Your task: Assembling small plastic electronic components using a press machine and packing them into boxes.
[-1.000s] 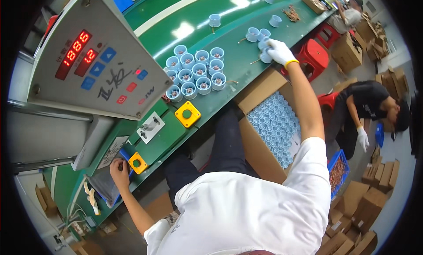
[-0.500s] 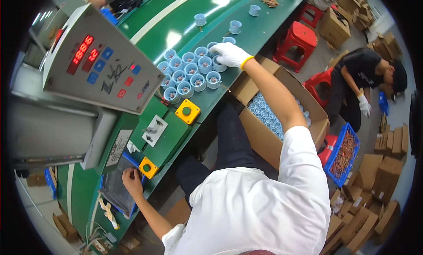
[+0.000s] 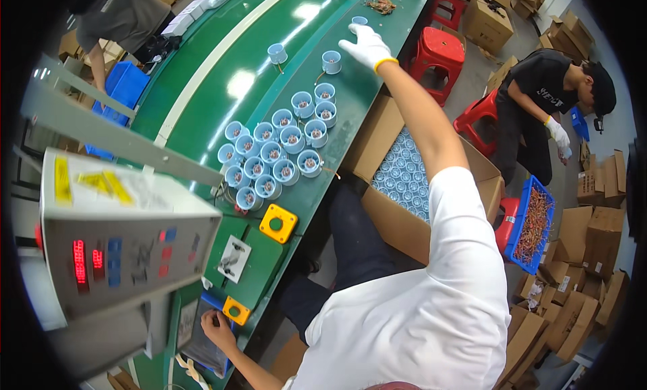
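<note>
your right hand [image 3: 366, 45], in a white glove, is stretched far out over the green conveyor bench [image 3: 222, 73], fingers spread open and holding nothing. it hovers just beside a lone blue cup [image 3: 360, 21] near the far edge of the bench, and whether it touches that cup cannot be told. two more single blue cups [image 3: 331, 61] stand a little nearer to you, apart from each other.

closer along the near edge of the bench sits a tight cluster of blue cups [image 3: 280, 154], packed rim to rim in rows, each with a small metal part inside. a yellow button box [image 3: 278, 223] with a green button lies on the near edge just below that cluster.

your left hand [image 3: 217, 327] is bare and rests at the near end of the bench, fingers curled on a dark flat panel [image 3: 202, 346] beside a smaller yellow button box [image 3: 236, 310]; you cannot tell whether it grips anything.

off the bench's near edge, below your right arm, an open cardboard box [image 3: 397, 221] holds rows of the same blue cups. a grey control unit [image 3: 128, 248] with red digits stands on the left.
</note>
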Action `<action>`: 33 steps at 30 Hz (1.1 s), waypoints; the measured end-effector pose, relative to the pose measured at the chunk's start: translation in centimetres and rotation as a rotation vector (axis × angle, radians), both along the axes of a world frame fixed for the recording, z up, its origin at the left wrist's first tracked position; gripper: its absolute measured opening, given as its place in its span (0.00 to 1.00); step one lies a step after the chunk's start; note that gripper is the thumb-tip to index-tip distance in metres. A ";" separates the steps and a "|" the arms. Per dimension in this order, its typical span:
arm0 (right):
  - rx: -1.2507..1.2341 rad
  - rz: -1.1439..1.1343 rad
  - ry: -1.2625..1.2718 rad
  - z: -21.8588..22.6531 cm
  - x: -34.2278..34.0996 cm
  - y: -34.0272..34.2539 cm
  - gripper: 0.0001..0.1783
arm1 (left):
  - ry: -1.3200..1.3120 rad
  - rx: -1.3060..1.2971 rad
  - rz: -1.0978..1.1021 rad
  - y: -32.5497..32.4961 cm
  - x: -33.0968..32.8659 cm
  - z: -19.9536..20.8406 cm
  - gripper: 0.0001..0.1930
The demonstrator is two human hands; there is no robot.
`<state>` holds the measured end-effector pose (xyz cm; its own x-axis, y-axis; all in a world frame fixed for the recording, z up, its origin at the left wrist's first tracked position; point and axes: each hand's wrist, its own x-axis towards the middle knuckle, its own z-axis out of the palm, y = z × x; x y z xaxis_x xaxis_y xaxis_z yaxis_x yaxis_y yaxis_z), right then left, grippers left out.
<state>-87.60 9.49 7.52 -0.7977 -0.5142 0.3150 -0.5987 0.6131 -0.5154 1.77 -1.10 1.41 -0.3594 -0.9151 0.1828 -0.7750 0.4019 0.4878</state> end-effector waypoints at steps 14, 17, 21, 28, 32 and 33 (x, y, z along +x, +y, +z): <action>0.273 0.086 0.112 -2.6 -6.2 -4.6 0.45 | 0.073 0.143 0.191 1.4 -3.9 1.9 0.05; 0.350 0.038 0.178 -1.6 -5.5 -5.2 0.38 | 0.064 0.147 0.159 0.8 -2.8 1.7 0.04; 0.350 -0.022 0.232 -1.8 -7.4 -4.4 0.32 | 0.067 0.182 0.208 1.3 -4.0 2.6 0.04; 0.308 -0.042 0.035 -4.2 -11.8 -4.6 0.35 | 0.029 0.040 0.142 1.0 -3.4 1.1 0.05; -0.158 0.039 -0.670 -0.6 -6.2 -6.5 0.36 | -0.035 0.013 0.143 1.5 -1.8 1.2 0.05; -0.149 0.041 -0.676 -1.3 -6.3 -6.5 0.36 | -0.046 0.037 0.157 1.5 -2.0 1.4 0.05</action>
<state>-93.87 3.03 6.24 -0.8250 -0.5376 -0.1745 -0.1376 0.4904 -0.8606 -0.23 0.42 2.79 -0.2189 -0.9664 0.1347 -0.8488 0.2567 0.4623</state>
